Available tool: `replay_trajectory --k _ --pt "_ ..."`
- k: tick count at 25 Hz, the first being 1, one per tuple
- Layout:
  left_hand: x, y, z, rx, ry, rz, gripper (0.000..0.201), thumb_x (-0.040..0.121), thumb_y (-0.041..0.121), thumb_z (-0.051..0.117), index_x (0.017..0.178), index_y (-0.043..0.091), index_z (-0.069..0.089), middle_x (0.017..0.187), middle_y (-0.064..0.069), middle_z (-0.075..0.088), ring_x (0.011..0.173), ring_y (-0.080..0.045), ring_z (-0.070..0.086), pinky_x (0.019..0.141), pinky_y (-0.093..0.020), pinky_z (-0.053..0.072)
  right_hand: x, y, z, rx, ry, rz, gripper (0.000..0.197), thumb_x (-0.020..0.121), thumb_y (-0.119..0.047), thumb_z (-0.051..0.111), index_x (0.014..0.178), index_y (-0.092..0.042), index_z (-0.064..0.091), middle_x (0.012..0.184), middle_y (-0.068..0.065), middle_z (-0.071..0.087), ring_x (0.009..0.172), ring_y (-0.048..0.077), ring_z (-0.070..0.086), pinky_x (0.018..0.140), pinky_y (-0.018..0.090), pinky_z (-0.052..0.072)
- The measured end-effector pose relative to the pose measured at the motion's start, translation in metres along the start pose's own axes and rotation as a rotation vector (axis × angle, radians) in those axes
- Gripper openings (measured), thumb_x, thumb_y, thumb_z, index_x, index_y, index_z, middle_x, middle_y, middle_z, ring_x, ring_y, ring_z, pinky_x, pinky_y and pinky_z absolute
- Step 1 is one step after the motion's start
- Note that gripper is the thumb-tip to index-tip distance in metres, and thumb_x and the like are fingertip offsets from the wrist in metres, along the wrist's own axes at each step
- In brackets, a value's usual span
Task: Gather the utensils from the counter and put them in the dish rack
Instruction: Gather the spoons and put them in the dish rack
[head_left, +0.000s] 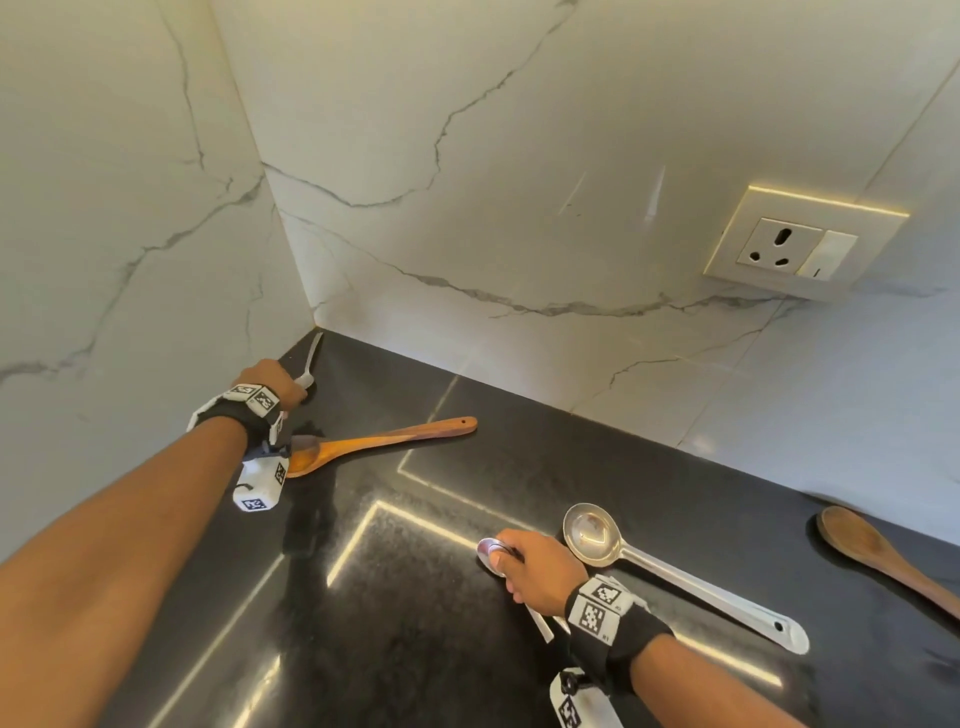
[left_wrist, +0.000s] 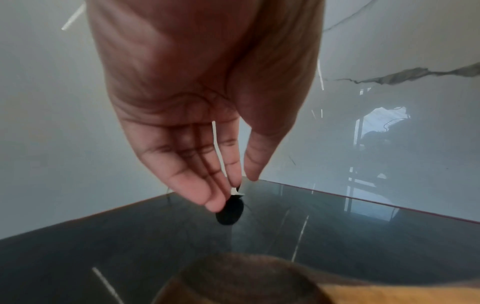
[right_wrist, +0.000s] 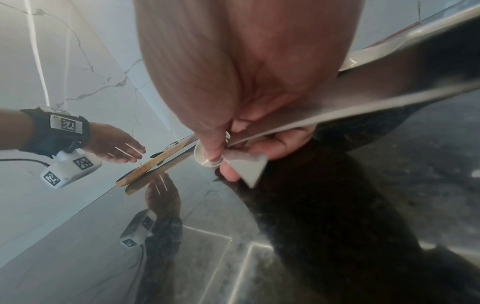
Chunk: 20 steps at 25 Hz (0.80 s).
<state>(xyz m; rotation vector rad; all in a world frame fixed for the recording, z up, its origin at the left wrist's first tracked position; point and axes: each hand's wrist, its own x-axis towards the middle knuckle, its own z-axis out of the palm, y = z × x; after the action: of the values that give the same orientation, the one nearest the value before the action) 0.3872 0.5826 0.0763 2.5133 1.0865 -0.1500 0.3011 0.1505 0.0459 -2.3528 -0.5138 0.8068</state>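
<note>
A small steel spoon (head_left: 313, 358) lies in the back corner of the black counter (head_left: 545, 467). My left hand (head_left: 291, 387) reaches down onto it with straight fingers. In the left wrist view the fingertips (left_wrist: 215, 205) touch the spoon's bowl (left_wrist: 231, 214) and the thumb stands beside its neck. My right hand (head_left: 506, 564) grips another small steel spoon (head_left: 491, 552) low over the counter, its handle sticking out behind the palm. The thumb (right_wrist: 211, 144) presses on that spoon's bowl (right_wrist: 205, 161). No dish rack is in view.
A wooden spoon (head_left: 374, 441) lies just right of my left wrist. A large steel ladle (head_left: 592, 535) lies beside my right hand, with its handle pointing right. A second wooden spoon (head_left: 872, 551) is at the far right. Marble walls enclose the corner, with a socket (head_left: 795, 247).
</note>
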Motion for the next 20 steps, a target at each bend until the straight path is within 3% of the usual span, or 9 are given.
replay_trajectory --k 4,7,14,18,20 --pt "0.010 -0.003 0.013 0.067 -0.039 0.012 0.051 0.085 0.042 0.063 0.115 0.001 0.062 0.108 -0.023 0.069 0.094 -0.040 0.066 0.081 -0.040 0.054 0.000 0.000 -0.001 0.008 -0.016 -0.005 0.037 0.099 -0.050 0.041 0.094 -0.020 0.061 0.073 -0.004 0.067 0.077 0.021 0.074 0.081 0.038 0.057" --pt "0.022 0.007 0.012 0.077 0.000 0.036 0.054 0.092 0.043 0.057 0.121 -0.003 0.059 0.117 -0.027 0.067 0.104 -0.043 0.065 0.091 -0.045 0.052 0.002 0.001 0.000 -0.009 -0.021 0.009 0.032 0.100 -0.047 0.041 0.098 -0.023 0.062 0.077 -0.003 0.069 0.078 0.019 0.074 0.082 0.038 0.058" --pt "0.042 0.008 0.016 0.009 0.034 0.014 0.040 0.086 0.035 0.068 0.094 -0.004 0.064 0.092 -0.024 0.069 0.082 -0.041 0.066 0.077 -0.041 0.055 0.009 0.001 -0.007 0.043 -0.105 0.037 0.026 0.101 -0.042 0.043 0.097 -0.025 0.062 0.081 0.000 0.072 0.079 0.017 0.075 0.084 0.035 0.058" --pt "0.009 0.012 -0.012 -0.040 0.133 0.027 0.041 0.086 0.039 0.066 0.084 -0.002 0.067 0.086 -0.023 0.071 0.074 -0.040 0.064 0.065 -0.038 0.050 0.010 0.005 -0.003 0.077 -0.083 0.037 0.024 0.099 -0.046 0.045 0.082 -0.036 0.058 0.074 -0.004 0.069 0.075 0.017 0.075 0.080 0.033 0.057" --pt "-0.026 0.016 -0.027 -0.149 0.203 0.124 0.032 0.088 0.031 0.062 0.083 0.001 0.071 0.083 -0.021 0.071 0.075 -0.039 0.064 0.067 -0.038 0.050 0.011 0.008 -0.001 0.111 -0.044 0.038 0.025 0.098 -0.047 0.048 0.084 -0.032 0.062 0.071 -0.001 0.069 0.069 0.018 0.074 0.077 0.034 0.059"
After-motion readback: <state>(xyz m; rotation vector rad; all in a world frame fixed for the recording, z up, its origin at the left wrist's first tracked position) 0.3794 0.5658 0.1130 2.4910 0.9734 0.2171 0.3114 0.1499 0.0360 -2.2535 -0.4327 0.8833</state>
